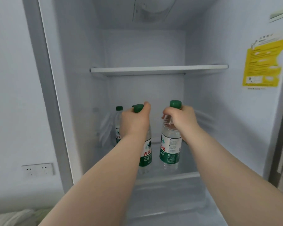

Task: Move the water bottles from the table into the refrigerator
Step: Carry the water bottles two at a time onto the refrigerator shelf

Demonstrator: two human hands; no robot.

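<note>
The refrigerator [75, 98] stands open in front of me. My left hand [135, 121] grips the neck of a clear water bottle [145, 154] with a green cap and green label, held upright inside the lower compartment. My right hand [181, 119] grips the neck of a second such bottle [169, 152], also upright, to the right of the first. Both bottles are low over the lower shelf [175, 174]; whether they touch it I cannot tell. A third bottle [118, 121] stands at the back left, partly hidden behind my left hand.
A white upper shelf [158, 69] spans the fridge above my hands. A yellow sticker [263, 62] is on the right inner wall. A wall socket [38, 169] sits to the left of the fridge. A clear drawer [167, 201] lies below the lower shelf.
</note>
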